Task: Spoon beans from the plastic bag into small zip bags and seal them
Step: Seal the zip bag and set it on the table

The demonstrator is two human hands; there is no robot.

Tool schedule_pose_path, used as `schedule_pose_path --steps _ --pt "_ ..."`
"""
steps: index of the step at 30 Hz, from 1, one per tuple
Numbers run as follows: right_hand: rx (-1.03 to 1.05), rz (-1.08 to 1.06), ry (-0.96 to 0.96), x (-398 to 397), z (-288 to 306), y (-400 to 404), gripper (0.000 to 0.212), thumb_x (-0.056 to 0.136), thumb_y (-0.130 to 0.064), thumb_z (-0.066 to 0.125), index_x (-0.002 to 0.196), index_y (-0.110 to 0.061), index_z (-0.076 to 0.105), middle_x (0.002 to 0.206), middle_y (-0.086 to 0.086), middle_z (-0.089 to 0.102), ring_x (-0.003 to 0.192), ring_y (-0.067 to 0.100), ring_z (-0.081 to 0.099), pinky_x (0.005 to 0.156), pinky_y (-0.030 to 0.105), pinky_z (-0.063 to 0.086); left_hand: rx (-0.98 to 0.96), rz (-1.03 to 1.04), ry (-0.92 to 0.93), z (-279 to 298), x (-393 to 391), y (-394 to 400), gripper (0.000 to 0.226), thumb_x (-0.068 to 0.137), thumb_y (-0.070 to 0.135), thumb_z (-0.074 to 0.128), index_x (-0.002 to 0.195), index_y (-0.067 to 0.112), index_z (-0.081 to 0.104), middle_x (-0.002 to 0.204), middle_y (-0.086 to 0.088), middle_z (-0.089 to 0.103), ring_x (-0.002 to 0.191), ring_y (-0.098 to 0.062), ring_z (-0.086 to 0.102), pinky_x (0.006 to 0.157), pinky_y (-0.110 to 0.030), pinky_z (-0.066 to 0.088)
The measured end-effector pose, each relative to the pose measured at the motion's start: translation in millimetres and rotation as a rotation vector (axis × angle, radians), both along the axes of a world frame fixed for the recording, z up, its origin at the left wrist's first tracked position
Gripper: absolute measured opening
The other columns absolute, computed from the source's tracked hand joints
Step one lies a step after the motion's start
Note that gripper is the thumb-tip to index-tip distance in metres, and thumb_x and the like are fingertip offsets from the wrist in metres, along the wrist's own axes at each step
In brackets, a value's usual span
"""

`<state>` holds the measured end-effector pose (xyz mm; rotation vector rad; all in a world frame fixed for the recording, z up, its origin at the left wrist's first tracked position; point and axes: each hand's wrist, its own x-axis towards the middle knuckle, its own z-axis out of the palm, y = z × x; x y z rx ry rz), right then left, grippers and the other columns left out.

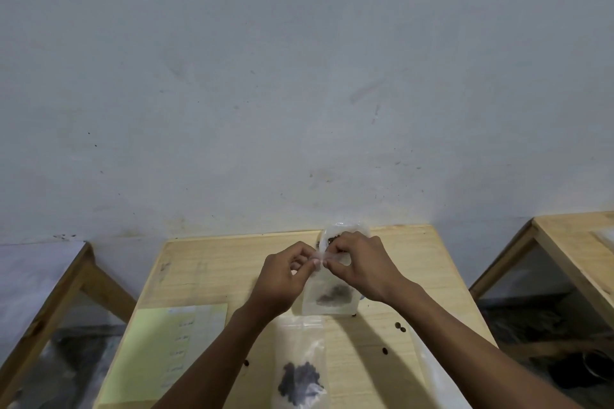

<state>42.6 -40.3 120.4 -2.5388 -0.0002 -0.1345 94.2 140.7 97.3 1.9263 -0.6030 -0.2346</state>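
Note:
A small clear zip bag (327, 299) with dark beans at its bottom hangs upright over the wooden table (206, 276). My left hand (285, 272) and my right hand (358, 262) both pinch its top strip, fingertips almost meeting. Behind my right hand stands the plastic bag of beans (335, 232), mostly hidden. A second small zip bag (300, 372) holding dark beans lies flat near the table's front. No spoon is visible.
A pale yellow-green sheet with a printed list (166, 349) lies at front left. Several loose beans (400, 327) dot the table at right. Clear plastic (438, 375) lies under my right forearm. Other wooden tables (571, 242) stand on either side; a wall is behind.

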Motion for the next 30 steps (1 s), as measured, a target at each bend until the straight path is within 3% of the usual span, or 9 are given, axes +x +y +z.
schedule_pose_path --steps 4,10,14,16,18,20,23,25,30 --pt "-0.110 0.008 -0.011 -1 -2 7 0.015 0.093 -0.042 0.053 0.094 -0.031 0.063 0.098 -0.013 0.062 0.100 0.011 0.051 0.093 0.036 0.032 0.071 0.055 -0.113 -6 -1 -1 0.014 0.091 0.021 0.060 0.079 0.028 0.059 0.077 0.019 0.067 0.076 -0.005 0.063 0.073 -0.028 0.051" --pt "-0.077 0.031 0.013 -4 -6 4 0.014 0.093 -0.041 0.052 0.093 -0.029 0.062 0.097 -0.014 0.062 0.099 0.009 0.052 0.095 0.036 0.032 0.058 0.110 -0.120 -10 0 5 0.017 0.092 0.012 0.061 0.078 0.022 0.058 0.071 0.011 0.065 0.069 -0.007 0.061 0.063 -0.014 0.043" --pt "-0.076 0.037 0.044 -8 -11 -8 0.013 0.093 -0.041 0.054 0.086 -0.031 0.059 0.086 -0.018 0.056 0.083 0.000 0.049 0.095 0.035 0.032 0.019 0.179 0.000 -5 0 15 0.014 0.092 0.006 0.060 0.079 0.012 0.059 0.066 0.002 0.065 0.051 0.001 0.052 0.051 -0.009 0.035" --pt "-0.042 0.033 0.049 -12 -14 -9 0.017 0.092 -0.041 0.057 0.079 -0.030 0.057 0.078 -0.018 0.055 0.073 -0.001 0.049 0.087 0.032 0.036 0.015 0.191 0.033 -9 -3 19 0.015 0.092 0.006 0.060 0.078 0.011 0.060 0.065 0.003 0.065 0.048 -0.001 0.049 0.050 -0.012 0.035" --pt "0.033 -0.013 0.055 -15 -17 -9 0.028 0.091 -0.044 0.062 0.074 -0.022 0.057 0.067 -0.013 0.055 0.064 0.005 0.050 0.069 0.026 0.038 -0.001 0.211 0.063 -14 -5 22 0.013 0.092 0.015 0.060 0.078 0.016 0.060 0.064 0.002 0.066 0.050 -0.016 0.052 0.051 -0.027 0.042" --pt "0.104 -0.067 0.090 -16 -20 -6 0.034 0.089 -0.045 0.064 0.073 -0.016 0.057 0.060 -0.010 0.054 0.058 0.006 0.049 0.057 0.024 0.035 -0.011 0.224 0.106 -16 -6 23 0.011 0.090 0.021 0.059 0.080 0.017 0.061 0.071 -0.003 0.069 0.063 -0.031 0.061 0.058 -0.041 0.050" --pt "0.319 -0.135 0.147 -15 -29 1 0.039 0.087 -0.041 0.069 0.076 -0.005 0.059 0.066 -0.006 0.062 0.061 0.006 0.054 0.061 0.029 0.041 -0.001 0.249 0.180 -20 -10 23 0.012 0.094 0.014 0.057 0.083 0.013 0.061 0.075 -0.006 0.070 0.068 -0.015 0.067 0.065 -0.031 0.052" --pt "0.546 -0.139 0.189 -19 -37 4 0.039 0.086 -0.038 0.071 0.080 -0.002 0.057 0.072 0.002 0.060 0.064 0.013 0.052 0.063 0.031 0.041 -0.038 0.280 0.244 -22 -12 25 0.012 0.094 0.014 0.055 0.085 0.011 0.062 0.076 -0.006 0.068 0.069 -0.014 0.067 0.063 -0.031 0.054" --pt "0.873 -0.101 0.466 -37 -72 22 0.008 0.094 -0.012 0.062 0.101 -0.012 0.065 0.094 0.005 0.065 0.081 0.015 0.064 0.067 0.026 0.054 -0.186 0.412 0.413 -32 -14 33 0.012 0.094 0.017 0.059 0.092 0.006 0.065 0.078 -0.008 0.066 0.070 -0.017 0.064 0.062 -0.032 0.057"
